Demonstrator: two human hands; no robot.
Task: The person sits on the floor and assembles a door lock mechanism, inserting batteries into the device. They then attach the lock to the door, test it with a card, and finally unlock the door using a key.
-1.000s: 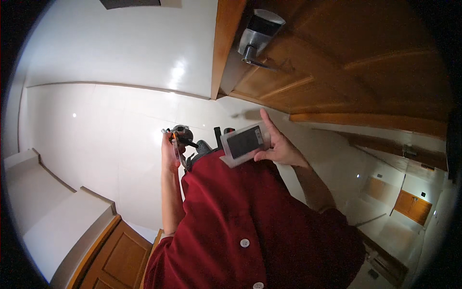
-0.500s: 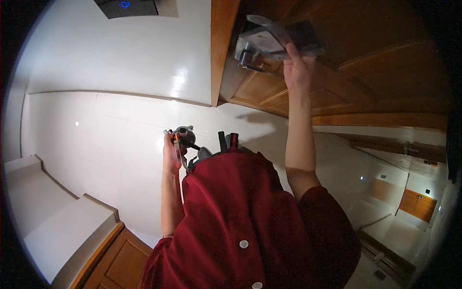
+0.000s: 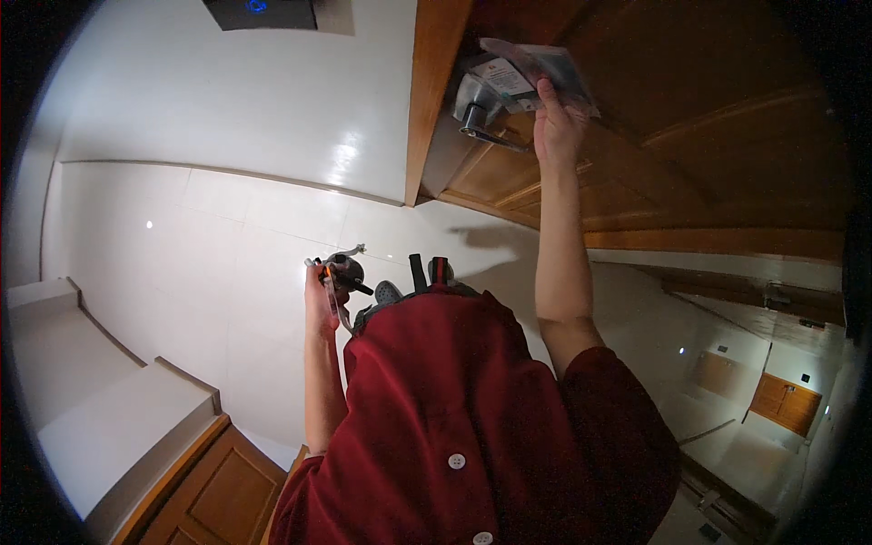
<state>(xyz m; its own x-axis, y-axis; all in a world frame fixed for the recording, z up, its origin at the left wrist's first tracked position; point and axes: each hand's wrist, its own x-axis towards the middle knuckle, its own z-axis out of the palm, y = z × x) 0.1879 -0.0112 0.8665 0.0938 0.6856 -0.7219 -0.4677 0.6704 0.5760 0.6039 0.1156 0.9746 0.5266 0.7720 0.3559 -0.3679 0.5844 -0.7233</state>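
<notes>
My right hand (image 3: 558, 134) is raised at the end of an outstretched arm. Its thumb lies over a clear plastic pouch (image 3: 565, 71) holding a printed white card (image 3: 501, 76). The pouch is in front of the brown wooden door (image 3: 690, 118), just above its metal lever handle (image 3: 490, 134). Whether it touches the door or lock plate, I cannot tell. Down by my waist, my left hand (image 3: 322, 302) is closed round a mixed bundle (image 3: 343, 272) with black, silver and orange parts and a clear strip. The kind of things in it cannot be made out.
A wooden door frame (image 3: 434, 91) borders a white wall (image 3: 263, 100) with a dark panel (image 3: 259, 13) showing a blue light. Pale tiled floor (image 3: 200, 263) lies below, with my grey shoe (image 3: 388, 292) on it. White ledges (image 3: 136, 413) and another wooden door (image 3: 222, 490) stand lower left.
The pouch in my right hand has tilted and shifted slightly, showing more of the handle plate. My left hand keeps its bundle, turned a little. The whole view has shifted slightly.
</notes>
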